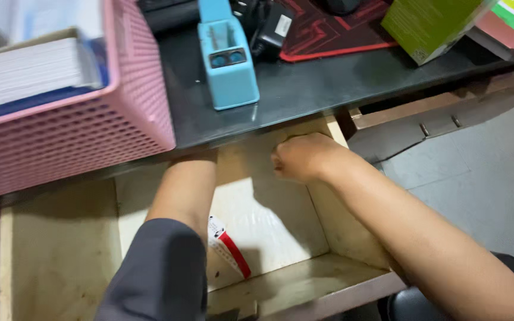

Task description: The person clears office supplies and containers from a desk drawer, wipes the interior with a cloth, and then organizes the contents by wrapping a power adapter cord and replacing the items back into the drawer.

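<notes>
Drawer [304, 279]: R hand [301, 157] fisted, L hand hidden under desk [304, 89].

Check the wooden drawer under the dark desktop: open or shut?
Open. The drawer is pulled out from under the desktop, its inside exposed; the left hand reaches in under the desktop, the right hand inside too.

Office or clerical workstation. Indicators: a dark desk top [304, 89] with an open wooden drawer [304, 285] below it; a blue desktop tape dispenser [228, 59] on the desk, just beyond the fingers [284, 166]; a pink mesh basket [78, 137] stacked with paper, to their left; a red-patterned mouse mat [328, 30] and green carton [432, 27] farther back.
</notes>
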